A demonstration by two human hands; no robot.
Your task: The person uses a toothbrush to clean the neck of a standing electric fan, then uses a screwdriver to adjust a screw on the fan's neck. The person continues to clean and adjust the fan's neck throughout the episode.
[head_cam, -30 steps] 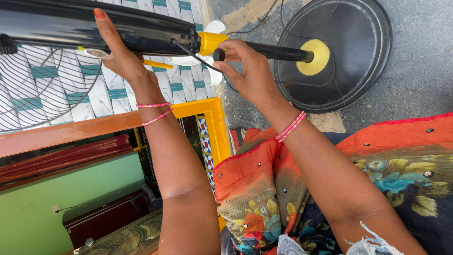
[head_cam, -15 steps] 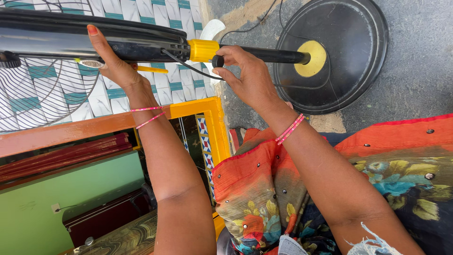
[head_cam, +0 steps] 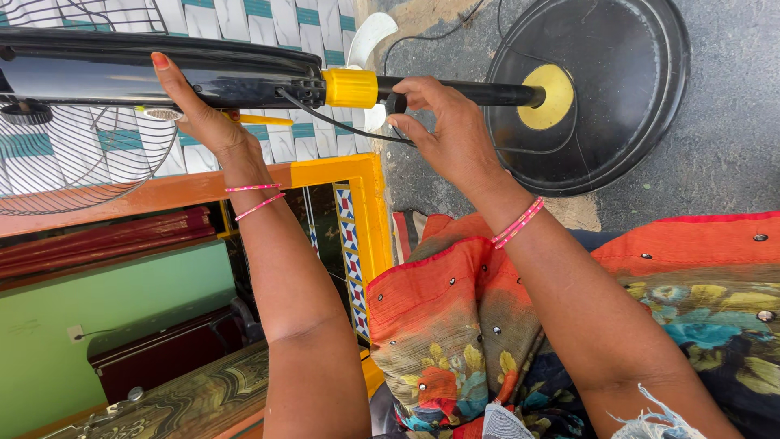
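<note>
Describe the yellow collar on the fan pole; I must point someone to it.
Start at the round black base and follow the black pole past the right hand. The collar rings the pole where it meets the wider tube: ribbed and bright yellow.

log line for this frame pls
left hand: steadies fan pole | right hand: grips thin rod beside yellow collar | round base: attached

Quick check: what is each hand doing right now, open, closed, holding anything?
Left hand: open, palm flat against the thick black fan column.
Right hand: closed around the thin black metal pole beside the yellow collar.
</note>
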